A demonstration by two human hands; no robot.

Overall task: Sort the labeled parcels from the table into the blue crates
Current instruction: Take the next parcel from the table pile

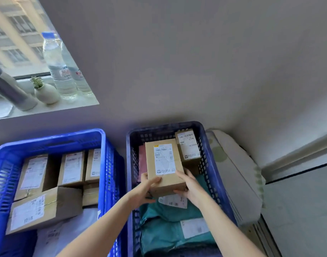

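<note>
a plain room in a home or small office, serving as a makeshift parcel-sorting corner. at ten o'clock a window sill [79,102] holds two water bottles [59,71] and a small potted plant [46,92], with another building [12,34] outside. a bright blue crate [53,140] at eight o'clock and a darker blue crate [164,127] at six o'clock hold labeled parcels [71,167]; a spotted padded mat [233,173] leans against the bare wall [177,62] at three o'clock.

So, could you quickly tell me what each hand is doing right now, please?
Left hand: grips the labeled cardboard parcel at its near left edge.
Right hand: holds the same parcel's near right edge.
</note>
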